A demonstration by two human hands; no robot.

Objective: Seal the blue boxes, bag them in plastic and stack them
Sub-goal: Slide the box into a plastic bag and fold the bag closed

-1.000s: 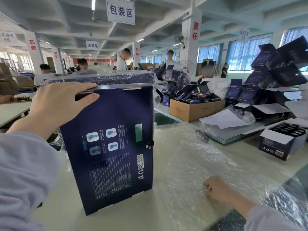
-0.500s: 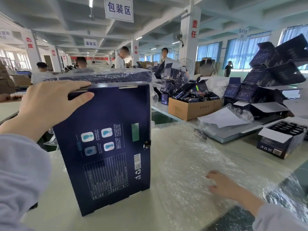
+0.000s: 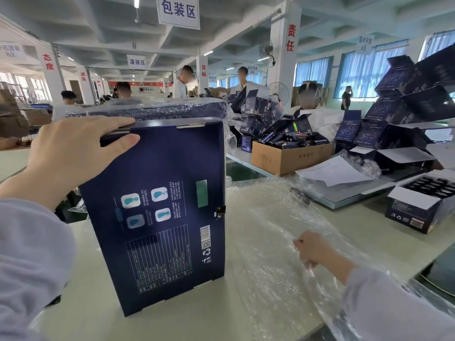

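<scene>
A tall dark blue box (image 3: 160,212) stands upright on its end on the pale table, its printed back facing me. My left hand (image 3: 73,148) grips its top left corner, fingers over the top edge and thumb on the face. To the right, clear plastic bags (image 3: 268,232) lie spread on the table. My right hand (image 3: 312,248) pinches the plastic and lifts it slightly, fingers curled. Behind the upright box lies a stack of bagged blue boxes (image 3: 152,109), wrapped in plastic.
A cardboard carton (image 3: 288,157) of small products sits behind on the right. Open blue boxes (image 3: 423,203) and a leaning pile of flat blue cartons (image 3: 413,94) fill the right side, with white sheets (image 3: 330,171) there too. Several people work at tables farther back.
My right hand has shifted a little right and curled onto the plastic, raising it. The blue box and my left hand have stayed almost in place.
</scene>
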